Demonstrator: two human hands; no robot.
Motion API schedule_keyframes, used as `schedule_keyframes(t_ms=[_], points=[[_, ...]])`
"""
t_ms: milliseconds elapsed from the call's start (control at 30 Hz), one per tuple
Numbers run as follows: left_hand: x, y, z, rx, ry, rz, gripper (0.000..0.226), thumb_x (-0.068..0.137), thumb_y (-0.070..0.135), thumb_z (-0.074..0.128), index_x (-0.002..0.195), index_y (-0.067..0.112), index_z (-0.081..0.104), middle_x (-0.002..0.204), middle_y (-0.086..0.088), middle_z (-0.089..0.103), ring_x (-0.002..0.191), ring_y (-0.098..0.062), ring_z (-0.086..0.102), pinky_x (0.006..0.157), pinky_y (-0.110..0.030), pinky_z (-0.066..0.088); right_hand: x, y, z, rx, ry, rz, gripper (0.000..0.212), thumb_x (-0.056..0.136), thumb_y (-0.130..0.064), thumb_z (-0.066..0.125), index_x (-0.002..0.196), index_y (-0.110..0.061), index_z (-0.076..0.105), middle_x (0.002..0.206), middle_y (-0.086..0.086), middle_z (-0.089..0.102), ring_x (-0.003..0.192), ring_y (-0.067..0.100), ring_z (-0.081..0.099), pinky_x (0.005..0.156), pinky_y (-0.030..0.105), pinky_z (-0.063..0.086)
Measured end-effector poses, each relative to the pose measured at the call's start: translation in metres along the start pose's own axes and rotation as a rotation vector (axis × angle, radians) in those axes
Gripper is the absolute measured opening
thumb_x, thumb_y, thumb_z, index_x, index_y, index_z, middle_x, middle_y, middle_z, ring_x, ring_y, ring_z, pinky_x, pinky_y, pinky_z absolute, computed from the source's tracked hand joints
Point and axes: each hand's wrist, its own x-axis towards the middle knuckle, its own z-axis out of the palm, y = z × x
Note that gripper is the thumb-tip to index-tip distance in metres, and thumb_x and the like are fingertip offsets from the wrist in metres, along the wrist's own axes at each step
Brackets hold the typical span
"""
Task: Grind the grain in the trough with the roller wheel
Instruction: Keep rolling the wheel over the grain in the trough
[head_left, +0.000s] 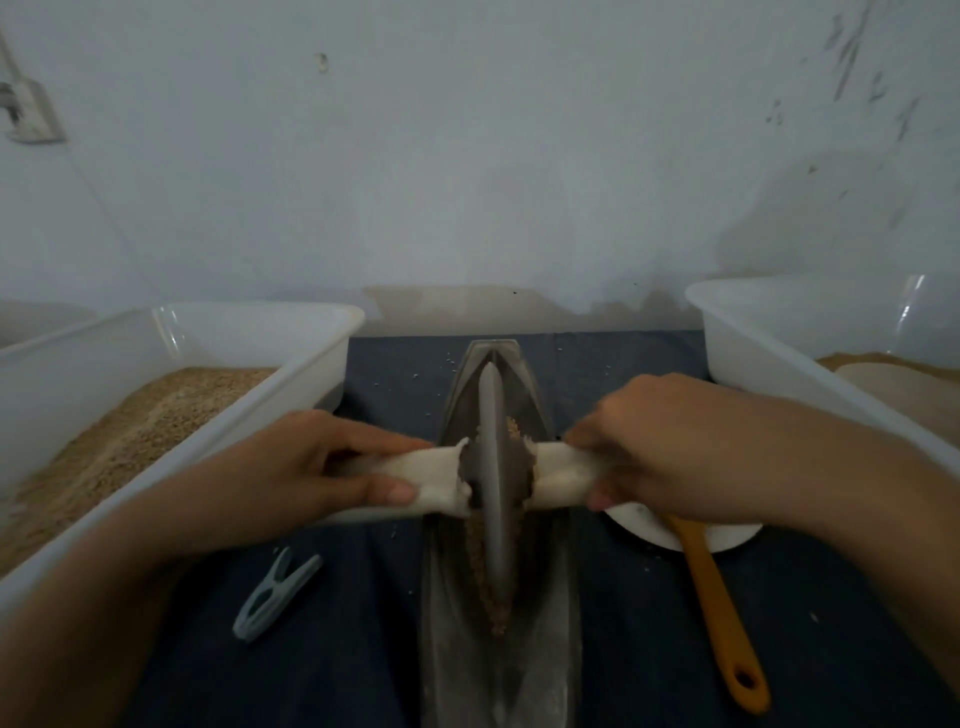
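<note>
Head view: nearest in, the trough (457, 649) runs straight away from the person, a line of grain (480, 571) in its groove. Across it lies the wrapped axle, left hand (291, 467) and right hand (670, 447) each curled round an end, level with each other. Between them the roller wheel (493, 467) stands upright mid-trough. Judging by that, the stroke goes fore and aft.

The trough (498, 623) runs off the frame at 6 o'clock. Both tubs are cropped, at 9 (171, 374) and 3 o'clock (810, 332). The right hand (660, 441) is blurred and hides most of what may be a white plate (727, 538).
</note>
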Motion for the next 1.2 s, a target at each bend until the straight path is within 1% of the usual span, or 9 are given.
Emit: schedule_keyframes(t_ms=[167,300,400,500,667,767,967,1067,1200], points=[[-0.009,0.008,-0.008,-0.105,-0.120,0.068,0.032,0.078,0.053,0.065,0.109,0.060,0.058,0.108,0.027,0.065,0.100,0.007,0.061,0.085,-0.005,0.041,-0.022,-0.009,-0.019,0.009,-0.144,-0.086,0.028,0.080,-0.059,0.055,0.067,-0.037,0.043,0.065,-0.011,0.050,0.060,0.000,0.049,0.052,0.016,0.033],[0.006,-0.001,0.007,0.115,0.158,0.006,0.033,0.075,0.058,0.063,0.106,0.064,0.055,0.103,0.024,0.066,0.097,0.003,0.060,0.085,-0.018,0.045,0.005,0.005,0.008,0.031,0.047,0.044,0.020,0.087,-0.039,0.058,0.106,-0.032,0.060,0.096,-0.004,0.061,0.086,0.012,0.058,0.070,0.025,0.046],[0.024,-0.008,0.028,0.306,0.472,0.019,0.042,0.082,0.028,0.066,0.122,0.037,0.056,0.106,0.010,0.064,0.100,-0.015,0.060,0.085,-0.023,0.041,0.032,0.015,0.033,-0.057,0.269,0.146,0.037,0.093,-0.024,0.052,0.129,-0.024,0.046,0.120,0.001,0.054,0.108,0.018,0.049,0.085,0.030,0.041],[0.035,-0.014,0.035,0.437,0.572,0.045,0.047,0.084,0.025,0.066,0.129,0.020,0.055,0.115,-0.003,0.066,0.103,-0.024,0.061,0.090,-0.037,0.046,0.042,0.022,0.048,-0.126,0.380,0.160,0.050,0.095,-0.023,0.049,0.140,-0.020,0.030,0.132,0.001,0.046,0.117,0.017,0.040,0.091,0.027,0.031],[0.021,-0.008,0.020,0.252,0.393,0.014,0.044,0.078,0.042,0.066,0.120,0.045,0.054,0.099,0.011,0.068,0.087,-0.002,0.061,0.074,-0.012,0.040,0.028,0.014,0.026,-0.108,0.157,0.090,0.036,0.095,-0.030,0.049,0.129,-0.021,0.046,0.120,0.003,0.054,0.109,0.018,0.048,0.079,0.026,0.034],[0.003,-0.004,0.004,0.087,0.089,-0.019,0.041,0.072,0.067,0.061,0.112,0.059,0.056,0.098,0.017,0.070,0.091,0.000,0.063,0.083,-0.023,0.048,0.008,0.001,0.007,-0.127,0.035,0.011,0.023,0.092,-0.029,0.052,0.114,-0.023,0.056,0.103,0.001,0.059,0.093,0.016,0.057,0.070,0.024,0.038],[-0.009,0.006,-0.007,-0.128,-0.141,0.057,0.034,0.078,0.052,0.066,0.110,0.058,0.058,0.110,0.025,0.066,0.104,0.004,0.061,0.088,-0.010,0.044,-0.021,-0.010,-0.016,0.049,-0.081,-0.084,0.020,0.084,-0.051,0.055,0.097,-0.036,0.054,0.081,-0.013,0.056,0.071,0.001,0.053,0.057,0.016,0.036],[0.000,0.001,0.000,0.050,0.028,-0.019,0.036,0.075,0.058,0.063,0.109,0.064,0.055,0.105,0.023,0.068,0.098,0.004,0.061,0.092,-0.022,0.046,-0.002,0.000,0.000,0.048,0.025,-0.025,0.029,0.089,-0.039,0.056,0.117,-0.033,0.056,0.099,-0.008,0.060,0.085,0.006,0.056,0.065,0.019,0.039],[0.023,-0.006,0.026,0.243,0.434,-0.020,0.044,0.082,0.029,0.066,0.122,0.041,0.050,0.105,0.007,0.065,0.095,-0.012,0.060,0.079,-0.014,0.037,0.032,0.012,0.031,-0.045,0.238,0.119,0.041,0.093,-0.019,0.051,0.133,-0.022,0.042,0.124,0.002,0.050,0.110,0.018,0.048,0.082,0.025,0.037]])
